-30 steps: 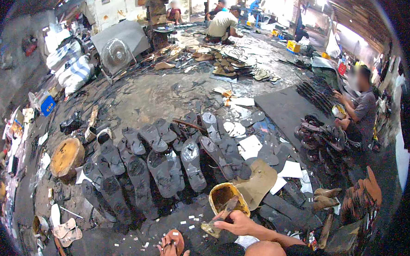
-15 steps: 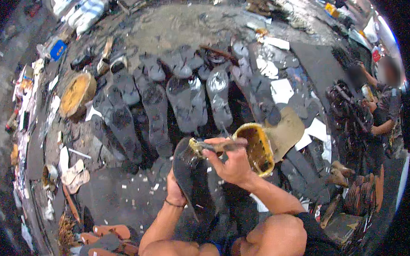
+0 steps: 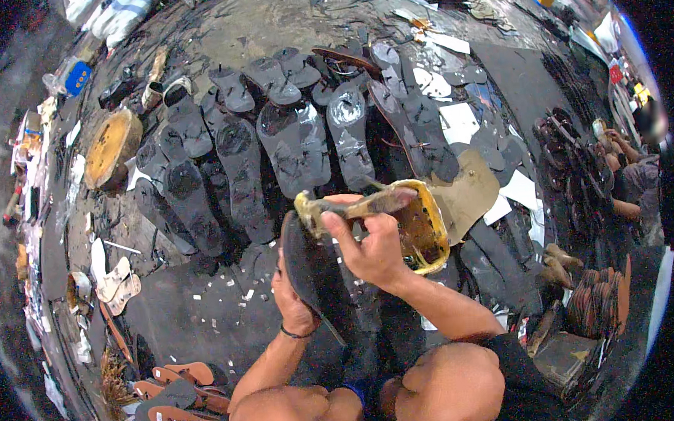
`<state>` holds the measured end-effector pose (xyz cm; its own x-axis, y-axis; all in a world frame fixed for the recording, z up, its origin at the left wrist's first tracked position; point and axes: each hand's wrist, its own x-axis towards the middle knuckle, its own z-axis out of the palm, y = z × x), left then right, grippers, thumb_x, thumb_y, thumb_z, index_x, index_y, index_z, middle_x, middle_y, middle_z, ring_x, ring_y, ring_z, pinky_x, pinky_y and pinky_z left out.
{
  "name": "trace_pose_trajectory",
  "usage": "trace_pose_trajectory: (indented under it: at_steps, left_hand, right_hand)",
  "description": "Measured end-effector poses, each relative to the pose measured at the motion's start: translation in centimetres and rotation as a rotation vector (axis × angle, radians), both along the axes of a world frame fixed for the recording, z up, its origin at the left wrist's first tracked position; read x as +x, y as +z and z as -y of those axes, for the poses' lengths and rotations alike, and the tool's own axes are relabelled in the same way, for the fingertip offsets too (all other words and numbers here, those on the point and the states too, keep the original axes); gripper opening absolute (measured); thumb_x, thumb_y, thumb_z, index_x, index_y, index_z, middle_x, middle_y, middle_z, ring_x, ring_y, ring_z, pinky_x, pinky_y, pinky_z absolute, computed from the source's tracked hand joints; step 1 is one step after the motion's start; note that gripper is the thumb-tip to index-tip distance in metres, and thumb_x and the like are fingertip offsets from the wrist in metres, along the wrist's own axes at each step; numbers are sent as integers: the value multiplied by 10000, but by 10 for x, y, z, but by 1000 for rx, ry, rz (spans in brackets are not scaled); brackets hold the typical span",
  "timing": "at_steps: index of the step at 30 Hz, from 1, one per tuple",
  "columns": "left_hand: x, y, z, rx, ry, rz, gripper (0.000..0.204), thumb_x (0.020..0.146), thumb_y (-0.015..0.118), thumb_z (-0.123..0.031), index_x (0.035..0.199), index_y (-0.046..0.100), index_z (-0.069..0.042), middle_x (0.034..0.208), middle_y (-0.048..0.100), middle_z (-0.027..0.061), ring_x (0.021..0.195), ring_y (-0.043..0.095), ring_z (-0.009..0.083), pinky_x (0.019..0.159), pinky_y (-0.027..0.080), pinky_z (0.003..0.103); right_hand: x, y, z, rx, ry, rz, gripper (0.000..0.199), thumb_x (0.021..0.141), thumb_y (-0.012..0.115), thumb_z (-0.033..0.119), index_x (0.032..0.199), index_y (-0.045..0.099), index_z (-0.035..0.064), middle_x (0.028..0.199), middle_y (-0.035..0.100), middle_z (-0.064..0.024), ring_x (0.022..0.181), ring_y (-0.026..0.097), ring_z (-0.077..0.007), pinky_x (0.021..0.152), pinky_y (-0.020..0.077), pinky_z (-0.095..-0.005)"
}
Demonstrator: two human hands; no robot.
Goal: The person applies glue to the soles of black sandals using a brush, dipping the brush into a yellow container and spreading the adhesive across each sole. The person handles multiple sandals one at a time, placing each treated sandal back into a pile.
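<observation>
My left hand (image 3: pixel 292 300) grips a black sandal sole (image 3: pixel 309 265) from beneath, holding it tilted up in front of me. My right hand (image 3: pixel 369 247) is shut on a glue-caked brush (image 3: pixel 352 207), whose tip lies across the top end of the sole. Just right of the brush stands a yellow glue tin (image 3: pixel 428 228) with a crusted rim. Beyond my hands, several black soles (image 3: pixel 296 148) shiny with wet glue lie in rows on the floor.
A round wooden block (image 3: pixel 109 146) stands at the left. Brown sandals (image 3: pixel 182 382) lie near my left knee. A tan leather piece (image 3: pixel 469 192) and white paper scraps (image 3: pixel 458 120) lie right of the tin. Another person (image 3: pixel 640 172) sits at the right beside stacked soles (image 3: pixel 571 168).
My view has tipped down toward the floor. Both hands rose from low near my knees; the left now holds a sole up and the right brings the brush onto it.
</observation>
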<state>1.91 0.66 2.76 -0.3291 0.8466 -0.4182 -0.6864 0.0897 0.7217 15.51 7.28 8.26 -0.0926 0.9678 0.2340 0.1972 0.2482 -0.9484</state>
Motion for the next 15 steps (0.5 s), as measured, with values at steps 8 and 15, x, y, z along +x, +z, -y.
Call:
trace_pose_trajectory:
  at_steps: [8, 15]
  left_hand:
    - [-38, -18, 75, -491, -111, 521, 682, 1020, 353, -607, 1301, 592, -33, 1199, 676, 131, 1071, 666, 259, 949, 530, 430]
    - [-31, -12, 93, -195, -109, 494, 772, 981, 363, -666, 1407, 488, -34, 1350, 591, 164, 1181, 597, 366, 1013, 478, 527]
  right_hand:
    - [31, -13, 4, -735, 58, -239, 255, 964, 680, 251, 1089, 695, 30, 911, 698, 4, 725, 598, -60, 638, 493, -257]
    - [17, -37, 15, -655, 339, -337, 253, 961, 680, 202, 1145, 687, 29, 915, 694, -6, 791, 592, -76, 723, 486, -240]
